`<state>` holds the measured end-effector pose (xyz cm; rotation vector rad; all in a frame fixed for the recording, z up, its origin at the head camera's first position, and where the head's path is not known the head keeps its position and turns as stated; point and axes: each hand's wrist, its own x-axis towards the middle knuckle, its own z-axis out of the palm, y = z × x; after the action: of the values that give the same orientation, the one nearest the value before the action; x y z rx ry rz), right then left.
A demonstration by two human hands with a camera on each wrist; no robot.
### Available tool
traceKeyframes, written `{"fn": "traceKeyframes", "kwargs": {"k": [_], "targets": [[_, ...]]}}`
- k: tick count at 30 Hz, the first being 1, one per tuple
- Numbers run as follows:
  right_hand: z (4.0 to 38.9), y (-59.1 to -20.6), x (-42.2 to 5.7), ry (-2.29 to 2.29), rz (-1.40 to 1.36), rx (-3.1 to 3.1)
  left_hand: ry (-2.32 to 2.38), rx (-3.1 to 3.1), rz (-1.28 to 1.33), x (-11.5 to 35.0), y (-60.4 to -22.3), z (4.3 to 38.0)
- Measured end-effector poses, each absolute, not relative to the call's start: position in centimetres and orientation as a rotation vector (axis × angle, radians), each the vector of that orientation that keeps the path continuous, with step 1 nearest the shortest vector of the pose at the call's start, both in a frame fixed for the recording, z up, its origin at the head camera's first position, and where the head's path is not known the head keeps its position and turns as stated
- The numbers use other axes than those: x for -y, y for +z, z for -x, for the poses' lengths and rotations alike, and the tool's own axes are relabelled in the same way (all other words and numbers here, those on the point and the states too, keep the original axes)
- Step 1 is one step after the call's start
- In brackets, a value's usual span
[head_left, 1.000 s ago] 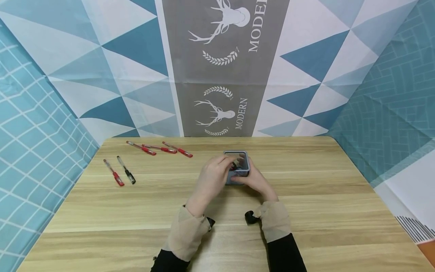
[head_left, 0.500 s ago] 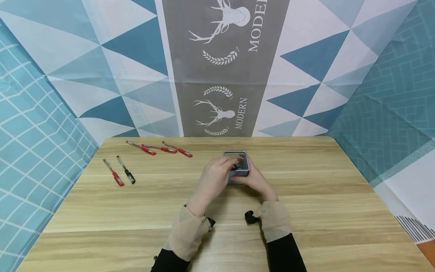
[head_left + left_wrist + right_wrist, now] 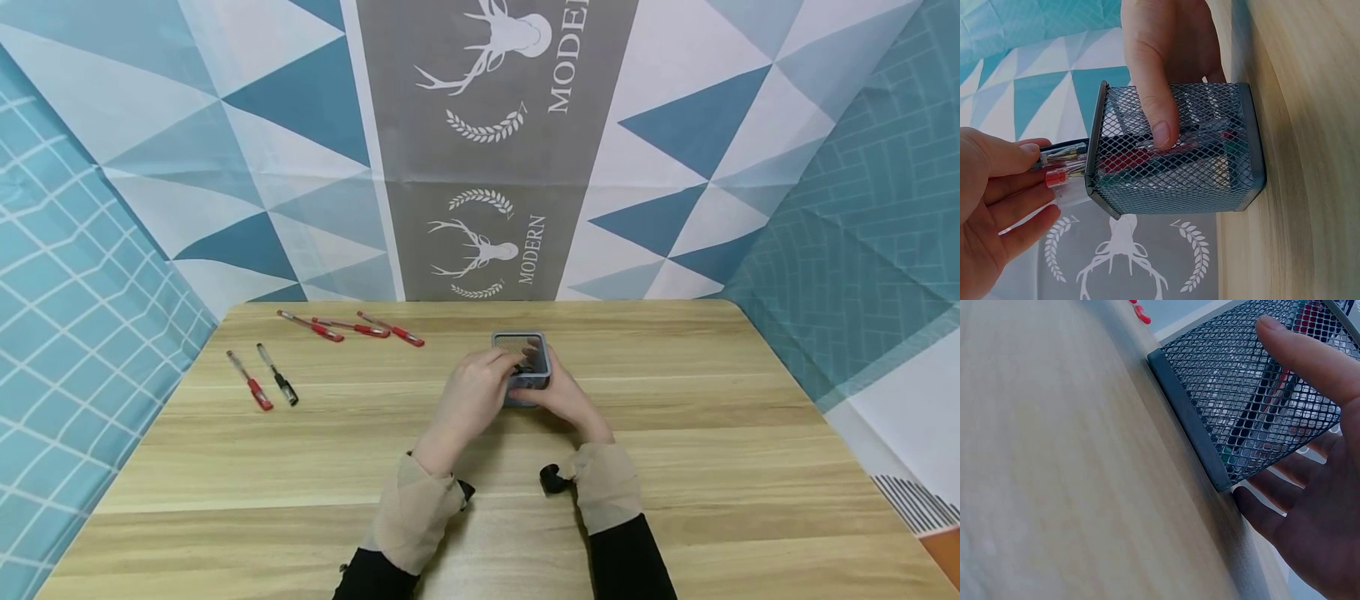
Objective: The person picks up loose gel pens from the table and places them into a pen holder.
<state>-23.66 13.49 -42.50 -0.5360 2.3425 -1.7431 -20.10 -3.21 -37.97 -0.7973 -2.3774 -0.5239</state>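
Observation:
A dark wire-mesh pen holder (image 3: 529, 382) stands upright on the table, its square mouth facing up. My right hand (image 3: 567, 398) grips it from the right, the thumb pressed on the near mesh wall (image 3: 1179, 201) and the other fingers around the far side. My left hand (image 3: 468, 390) is at the mouth from the left. In the left wrist view, its thumb and fingers pinch the end of a black pen (image 3: 1064, 154) that sticks out above the rim. Just beside that pen, a red pen's end (image 3: 1056, 178) shows too. More pens are visible through the mesh.
Three red pens (image 3: 352, 327) lie near the table's back edge, left of the holder. Farther left lie another red pen (image 3: 251, 382) and a black pen (image 3: 278, 377), side by side. Patterned cloth (image 3: 480, 158) hangs behind the wooden table (image 3: 712, 400).
My left fingers have shifted very slightly right over the holder's mouth. The right hand, the holder and the pens lying on the table stay where they were.

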Motion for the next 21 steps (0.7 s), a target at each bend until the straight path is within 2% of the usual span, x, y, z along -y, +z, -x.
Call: {"fn": "traceKeyframes", "kwargs": {"k": [21], "targets": [[23.68,-42.58,-13.57,-1.744,0.550,-2.329,-0.553,2.409,0.754,3.41,-37.66,19.93]]}}
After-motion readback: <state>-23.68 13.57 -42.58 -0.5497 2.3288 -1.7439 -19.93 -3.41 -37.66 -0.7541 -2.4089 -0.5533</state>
